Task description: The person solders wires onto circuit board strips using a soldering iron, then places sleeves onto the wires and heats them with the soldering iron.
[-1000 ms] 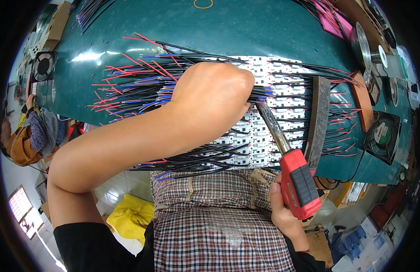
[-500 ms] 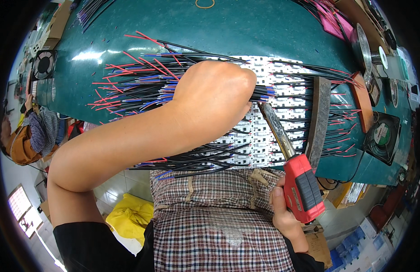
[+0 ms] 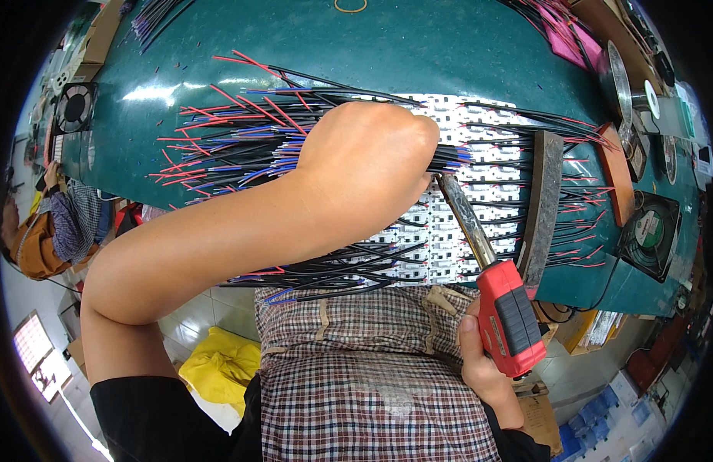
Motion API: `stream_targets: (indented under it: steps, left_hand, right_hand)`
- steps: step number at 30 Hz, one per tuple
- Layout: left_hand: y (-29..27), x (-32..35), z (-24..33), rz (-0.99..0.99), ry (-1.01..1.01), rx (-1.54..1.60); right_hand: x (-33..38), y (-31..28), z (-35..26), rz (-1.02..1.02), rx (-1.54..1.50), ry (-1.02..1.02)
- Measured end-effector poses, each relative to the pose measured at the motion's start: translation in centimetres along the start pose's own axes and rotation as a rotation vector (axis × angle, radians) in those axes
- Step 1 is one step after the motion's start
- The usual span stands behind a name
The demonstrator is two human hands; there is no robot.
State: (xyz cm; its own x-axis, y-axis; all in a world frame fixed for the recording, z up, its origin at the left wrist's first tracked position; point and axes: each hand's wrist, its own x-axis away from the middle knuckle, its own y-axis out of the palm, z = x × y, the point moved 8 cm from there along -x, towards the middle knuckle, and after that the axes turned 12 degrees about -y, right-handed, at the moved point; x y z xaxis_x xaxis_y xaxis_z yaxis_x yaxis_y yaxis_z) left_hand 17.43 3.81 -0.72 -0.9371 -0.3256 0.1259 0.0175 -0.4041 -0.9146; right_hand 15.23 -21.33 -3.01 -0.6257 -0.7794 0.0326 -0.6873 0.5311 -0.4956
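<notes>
My left hand (image 3: pixel 372 150) is closed low over the white circuit boards (image 3: pixel 487 146), its fingers mostly hidden beneath it. Black wires with blue tips (image 3: pixel 453 158) stick out past its right side, and the long bundle of black wires (image 3: pixel 252 150) with red and blue ends spreads out to its left. In my right hand (image 3: pixel 483 362) is a red soldering gun (image 3: pixel 504 316) with black grip panels. Its metal barrel slants up and left, the tip close beside my left fingers at the boards. Whether the tip touches a board cannot be made out.
A dark bar (image 3: pixel 541 208) lies across the wires right of the boards. Beyond it are an orange-brown block (image 3: pixel 617 175) and a black fan (image 3: pixel 650 235). Another fan (image 3: pixel 77 108) stands at the left edge. A yellow cloth (image 3: pixel 221 366) hangs below the green table (image 3: pixel 333 46).
The soldering gun has shifted slightly left and up in my right hand. My left hand has edged a little to the right with the blue-tipped wires.
</notes>
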Motion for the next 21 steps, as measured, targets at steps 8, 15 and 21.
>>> stream_targets:
  steps: [8,15,21]
  left_hand:
    - [0.3,0.0,-0.1,-0.016,-0.015,-0.006]
    - [0.3,-0.1,0.0,-0.01,-0.008,-0.016]
    - [-0.5,-0.2,-0.2,-0.029,-0.082,0.121]
  right_hand:
    - [0.9,-0.3,1.0,0.043,-0.046,0.134]
    - [2.2,-0.9,1.3,0.033,-0.134,0.218]
    - [2.4,-1.1,1.4,0.079,-0.242,0.219]
